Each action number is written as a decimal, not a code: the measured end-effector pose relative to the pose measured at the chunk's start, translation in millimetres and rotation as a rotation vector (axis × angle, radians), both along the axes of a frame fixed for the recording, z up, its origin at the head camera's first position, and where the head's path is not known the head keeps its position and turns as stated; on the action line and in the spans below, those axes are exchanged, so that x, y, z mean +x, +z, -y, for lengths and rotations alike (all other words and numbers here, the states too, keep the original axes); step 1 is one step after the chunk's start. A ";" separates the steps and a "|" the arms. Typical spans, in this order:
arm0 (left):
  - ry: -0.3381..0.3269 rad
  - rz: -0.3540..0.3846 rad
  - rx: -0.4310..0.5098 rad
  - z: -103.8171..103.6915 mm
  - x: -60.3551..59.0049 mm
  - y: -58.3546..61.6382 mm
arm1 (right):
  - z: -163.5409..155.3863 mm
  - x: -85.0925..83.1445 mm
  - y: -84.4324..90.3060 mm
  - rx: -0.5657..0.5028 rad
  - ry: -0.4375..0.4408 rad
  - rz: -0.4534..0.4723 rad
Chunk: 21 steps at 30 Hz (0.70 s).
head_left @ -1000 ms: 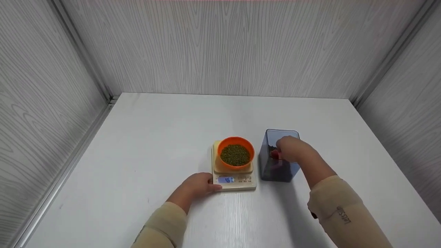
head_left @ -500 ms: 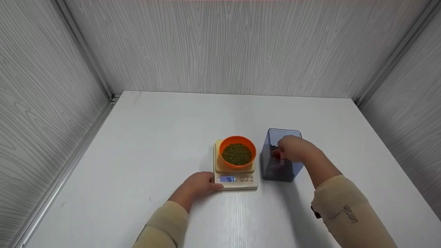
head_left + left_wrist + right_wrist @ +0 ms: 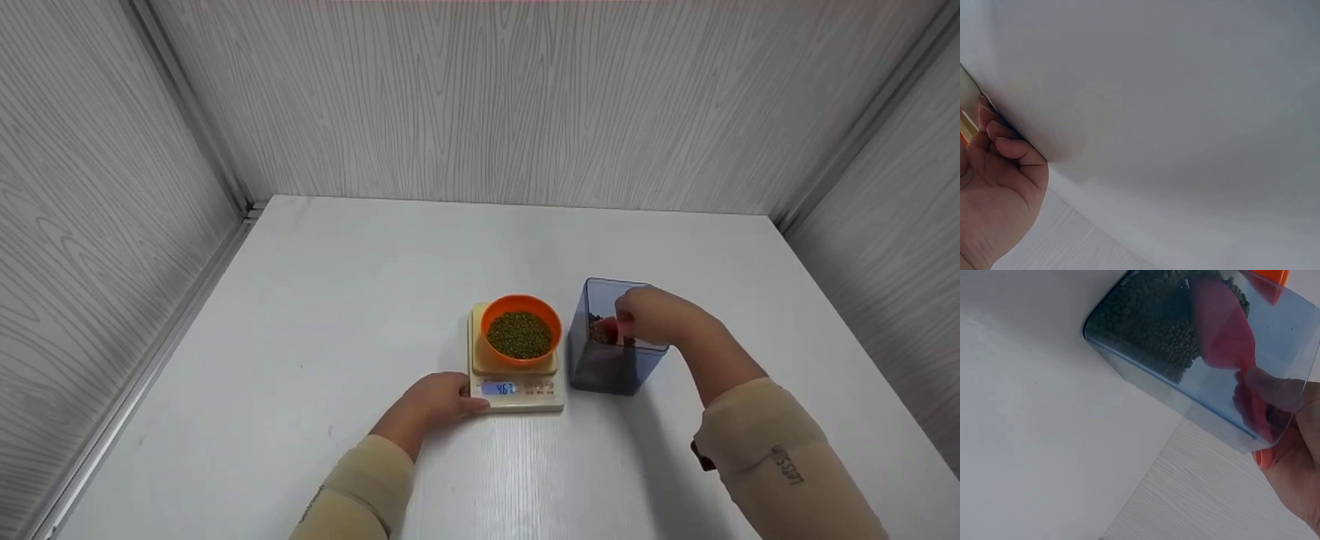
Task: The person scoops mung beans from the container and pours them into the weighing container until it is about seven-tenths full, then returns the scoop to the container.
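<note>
An orange bowl (image 3: 523, 301) with green mung beans (image 3: 519, 335) stands on a cream kitchen scale (image 3: 525, 403) with a lit display. My left hand (image 3: 435, 399) grips the scale's front left corner; in the left wrist view its fingers (image 3: 1013, 147) curl against the side. To the right stands a clear bluish container (image 3: 604, 375), its green beans (image 3: 1157, 332) visible through the wall. My right hand (image 3: 660, 315) reaches in at the mouth and holds a red scoop (image 3: 1221, 332) by its handle. The scoop's bowl touches the beans inside; its load is hard to make out.
The scale and container stand close together on a white table (image 3: 360, 285). Grey wood-grain panels wall off the back (image 3: 480, 105), left (image 3: 112, 187) and right (image 3: 885, 187).
My right hand and the scoop have moved right inside the container, toward its right wall. My left hand keeps its hold on the scale. The whole head view has shifted slightly.
</note>
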<state>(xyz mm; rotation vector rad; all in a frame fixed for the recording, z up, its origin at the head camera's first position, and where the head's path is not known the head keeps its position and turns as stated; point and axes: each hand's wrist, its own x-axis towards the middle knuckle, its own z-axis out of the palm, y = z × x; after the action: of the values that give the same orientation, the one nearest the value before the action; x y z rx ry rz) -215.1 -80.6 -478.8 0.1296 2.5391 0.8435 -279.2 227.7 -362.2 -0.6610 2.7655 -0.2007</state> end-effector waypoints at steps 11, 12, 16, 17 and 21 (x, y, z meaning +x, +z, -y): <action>-0.043 -0.063 -0.019 1.2 0.9 1.2 | -10.2 0.5 2.7 -0.070 0.012 -0.039; -0.042 -0.061 -0.018 1.2 0.9 1.2 | -11.2 0.6 2.5 -0.076 0.008 -0.039; -0.038 -0.052 -0.010 0.9 1.1 2.1 | -14.0 1.0 2.1 -0.082 0.005 -0.039; -0.034 -0.048 -0.007 0.7 1.1 2.2 | -14.6 1.3 2.2 -0.083 0.011 -0.042; -0.026 -0.037 -0.009 -0.1 1.6 3.1 | -15.8 2.0 3.9 -0.087 0.020 -0.037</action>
<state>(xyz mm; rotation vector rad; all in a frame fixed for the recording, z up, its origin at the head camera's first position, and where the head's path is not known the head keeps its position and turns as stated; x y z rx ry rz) -213.6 -80.5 -475.8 0.1763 2.5697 0.8276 -277.2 243.4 -358.3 -0.7202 2.7978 -0.3089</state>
